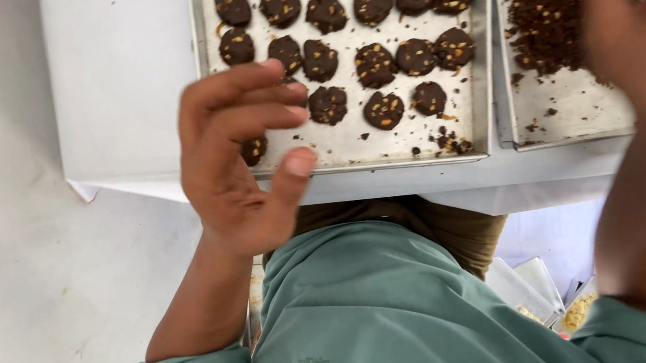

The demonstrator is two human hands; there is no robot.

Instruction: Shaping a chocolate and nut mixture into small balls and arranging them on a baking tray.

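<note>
Teal sleeves [371, 322] fill six o'clock; both hands are raised over two trays.
Rows of shaped dark nut-studded cookies [374, 62] cover the steel tray [480, 66] at twelve; loose dough [547, 10] remains heaped on the second tray [574, 108] at two. Pale packets [530, 288] lie at five. The left hand [236, 163] is curled half-open, empty; the right hand [628, 17] is blurred, grip unclear.

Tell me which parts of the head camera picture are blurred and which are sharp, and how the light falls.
Head view: the right hand is smeared by motion blur over the crumb tray; the left hand is only slightly soft; the chocolate pieces and their metal tray are sharp; light is soft and even, with no harsh glare and faint shadows.
</note>
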